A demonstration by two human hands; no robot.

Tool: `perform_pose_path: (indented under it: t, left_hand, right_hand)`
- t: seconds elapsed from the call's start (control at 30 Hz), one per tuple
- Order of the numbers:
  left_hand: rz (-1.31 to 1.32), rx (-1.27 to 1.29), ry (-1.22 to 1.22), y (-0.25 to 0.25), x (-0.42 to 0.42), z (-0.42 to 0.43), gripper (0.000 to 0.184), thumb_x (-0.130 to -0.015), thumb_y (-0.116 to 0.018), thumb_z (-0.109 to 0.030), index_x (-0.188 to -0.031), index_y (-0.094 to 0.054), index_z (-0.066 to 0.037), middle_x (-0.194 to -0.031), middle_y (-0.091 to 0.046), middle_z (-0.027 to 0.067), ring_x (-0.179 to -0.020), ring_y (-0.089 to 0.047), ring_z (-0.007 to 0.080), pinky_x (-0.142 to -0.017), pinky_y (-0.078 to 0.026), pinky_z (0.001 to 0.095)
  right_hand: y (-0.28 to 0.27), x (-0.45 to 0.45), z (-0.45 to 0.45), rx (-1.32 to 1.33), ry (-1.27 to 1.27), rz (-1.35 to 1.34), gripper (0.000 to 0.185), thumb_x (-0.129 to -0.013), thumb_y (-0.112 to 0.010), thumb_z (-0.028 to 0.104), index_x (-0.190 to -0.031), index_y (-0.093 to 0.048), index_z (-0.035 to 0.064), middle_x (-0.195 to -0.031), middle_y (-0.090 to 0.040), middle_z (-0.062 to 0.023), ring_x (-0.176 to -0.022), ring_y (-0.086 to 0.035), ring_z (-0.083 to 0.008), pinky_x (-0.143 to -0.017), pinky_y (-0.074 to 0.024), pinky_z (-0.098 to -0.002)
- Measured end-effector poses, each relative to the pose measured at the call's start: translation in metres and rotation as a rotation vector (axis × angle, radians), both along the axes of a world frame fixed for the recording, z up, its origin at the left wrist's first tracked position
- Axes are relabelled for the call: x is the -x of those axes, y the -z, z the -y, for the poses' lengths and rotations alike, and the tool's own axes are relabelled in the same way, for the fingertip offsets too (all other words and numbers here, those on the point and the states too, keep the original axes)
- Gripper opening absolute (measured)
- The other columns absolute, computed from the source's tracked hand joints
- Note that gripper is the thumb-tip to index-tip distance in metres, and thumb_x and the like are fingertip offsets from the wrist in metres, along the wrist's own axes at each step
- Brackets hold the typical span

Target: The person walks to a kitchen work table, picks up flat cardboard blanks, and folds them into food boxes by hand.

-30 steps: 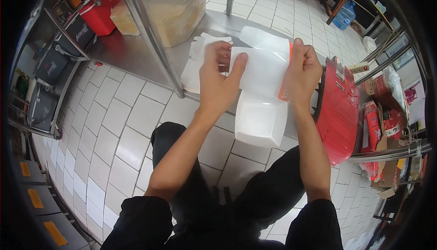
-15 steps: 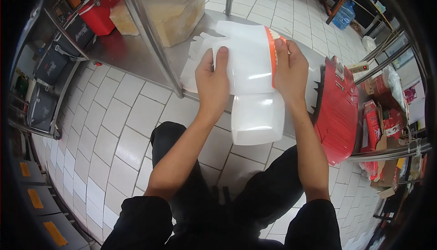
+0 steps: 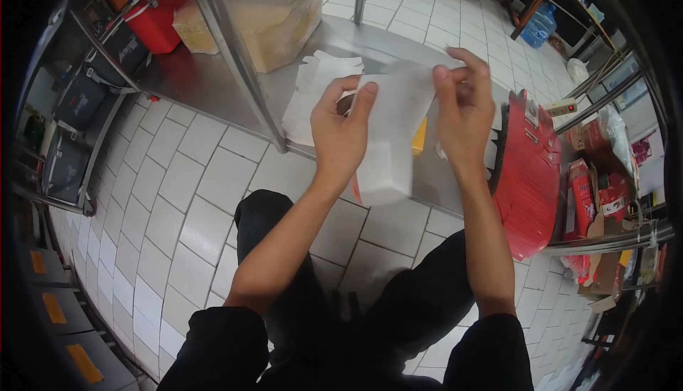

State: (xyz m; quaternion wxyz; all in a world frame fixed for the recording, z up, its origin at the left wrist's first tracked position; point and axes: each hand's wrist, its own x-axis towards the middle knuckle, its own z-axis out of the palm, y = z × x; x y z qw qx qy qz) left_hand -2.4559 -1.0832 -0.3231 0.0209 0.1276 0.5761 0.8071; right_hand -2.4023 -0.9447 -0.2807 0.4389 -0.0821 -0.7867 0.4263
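Note:
A white paper box blank [image 3: 395, 110], blurred by motion, hangs between my hands over the edge of the metal shelf, its lower part folded up like a tray. My left hand [image 3: 341, 124] grips its left edge between thumb and fingers. At its upper right corner, my right hand [image 3: 466, 106] pinches the paper with thumb and curled fingers. Behind my left hand lie flat white blanks [image 3: 306, 99] with notched edges. A stack of red blanks [image 3: 530, 177] stands to the right of my right hand. Something yellow [image 3: 420, 137] shows beside the box.
A large tan block-shaped package [image 3: 263, 24] sits on the metal shelf [image 3: 178, 81] at the back left, beside a red cooler box [image 3: 154, 17]. A slanting metal post [image 3: 238, 64] rises left of my hands. Red packets and cardboard [image 3: 605, 199] fill the right side.
The box blank has turned and narrowed in my hands, and its lower part has swung left and up. The orange printed edge has gone from sight. My right hand's fingers have shifted at the upper corner.

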Motion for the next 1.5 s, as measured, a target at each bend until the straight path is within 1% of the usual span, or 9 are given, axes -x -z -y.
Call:
perform_pose_path:
  t: [0.03, 0.13, 0.37, 0.97, 1.17, 1.23, 1.37, 1.43, 1.5]
  left_hand:
    - [0.021, -0.004, 0.031, 0.001, -0.002, -0.001, 0.018, -0.093, -0.065, -0.018, -0.1, -0.062, -0.001, -0.089, -0.064, 0.0023, -0.074, -0.055, 0.0056, -0.065, -0.043, 0.0185]
    - [-0.016, -0.049, 0.072, 0.003, -0.007, -0.005, 0.018, -0.092, -0.066, -0.016, -0.1, -0.062, 0.0, -0.089, -0.064, 0.0023, -0.078, -0.056, 0.0065, -0.07, -0.044, 0.0202]
    - [0.08, -0.339, 0.129, 0.005, -0.007, -0.006, 0.014, -0.091, -0.067, -0.014, -0.095, -0.062, -0.001, -0.109, -0.06, 0.0071, -0.097, -0.054, 0.0092, -0.086, -0.043, 0.0242]
    - [-0.003, -0.362, 0.225, 0.003, 0.004, 0.001, 0.012, -0.091, -0.067, -0.012, -0.09, -0.063, -0.001, -0.107, -0.053, 0.0031, -0.096, -0.053, 0.0103, -0.084, -0.045, 0.0253]
    - [-0.476, -0.027, 0.045, 0.002, 0.0, -0.002, 0.007, -0.088, -0.067, -0.005, -0.093, -0.065, 0.0, -0.121, -0.054, 0.0088, -0.111, -0.057, 0.0201, -0.088, -0.05, 0.0316]
    - [-0.796, 0.192, -0.072, 0.001, 0.004, 0.001, 0.011, -0.087, -0.064, -0.001, -0.098, -0.064, 0.003, -0.134, -0.044, 0.0176, -0.11, -0.059, 0.0299, -0.085, -0.053, 0.0368]
    - [-0.827, 0.293, -0.092, 0.008, 0.003, 0.0, 0.019, -0.085, -0.064, 0.002, -0.103, -0.066, 0.003, -0.142, -0.039, 0.0204, -0.11, -0.058, 0.0373, -0.088, -0.051, 0.0407]
    - [-0.992, 0.775, -0.331, 0.01, -0.008, -0.007, 0.038, -0.082, -0.067, 0.001, -0.119, -0.06, 0.003, -0.139, -0.042, 0.0231, -0.114, -0.055, 0.0413, -0.092, -0.048, 0.0441]
    - [-0.956, 0.773, -0.223, 0.014, -0.015, -0.01, 0.048, -0.081, -0.069, -0.002, -0.126, -0.053, 0.003, -0.138, -0.042, 0.0256, -0.117, -0.052, 0.0431, -0.094, -0.047, 0.0453]
  right_hand:
    - [-0.001, -0.001, 0.008, 0.214, -0.255, 0.021, 0.017, -0.092, -0.064, 0.014, -0.105, -0.06, 0.0032, -0.09, -0.058, -0.0042, -0.072, -0.057, -0.0094, -0.061, -0.0446, -0.022]
    - [0.015, 0.01, 0.011, 0.217, -0.322, -0.036, 0.018, -0.092, -0.064, 0.012, -0.106, -0.059, 0.0036, -0.088, -0.061, -0.0037, -0.071, -0.058, -0.0097, -0.06, -0.0448, -0.0223]
    - [0.023, 0.011, 0.007, 0.739, -0.476, 0.068, 0.016, -0.092, -0.063, 0.013, -0.103, -0.059, 0.0014, -0.093, -0.067, -0.0066, -0.08, -0.062, -0.0127, -0.074, -0.048, -0.0245]
    - [0.02, 0.007, 0.012, 0.501, -0.533, 0.126, 0.016, -0.091, -0.067, 0.012, -0.099, -0.063, -0.0008, -0.089, -0.069, -0.0067, -0.086, -0.065, -0.0131, -0.076, -0.0511, -0.0263]
    - [0.024, 0.006, 0.007, 0.589, -0.625, 0.064, 0.019, -0.095, -0.06, 0.012, -0.107, -0.062, -0.003, -0.105, -0.066, -0.0109, -0.091, -0.065, -0.0177, -0.084, -0.0538, -0.03]
    - [0.021, 0.006, 0.009, 0.601, -0.627, 0.073, 0.021, -0.097, -0.058, 0.013, -0.111, -0.061, -0.0018, -0.106, -0.066, -0.0104, -0.094, -0.064, -0.0169, -0.085, -0.0525, -0.0311]
    - [0.024, 0.009, 0.011, 0.574, -0.615, 0.117, 0.028, -0.098, -0.056, 0.017, -0.119, -0.058, -0.0008, -0.109, -0.065, -0.0091, -0.098, -0.062, -0.0151, -0.088, -0.05, -0.0304]
    - [0.025, 0.01, 0.013, 0.552, -0.57, 0.128, 0.027, -0.097, -0.057, 0.017, -0.118, -0.059, -0.0007, -0.107, -0.065, -0.0087, -0.098, -0.062, -0.0151, -0.089, -0.05, -0.0306]
    - [0.027, 0.012, 0.012, 0.526, -0.529, 0.147, 0.027, -0.097, -0.057, 0.018, -0.116, -0.06, -0.0006, -0.104, -0.066, -0.0083, -0.098, -0.063, -0.0152, -0.09, -0.0501, -0.0308]
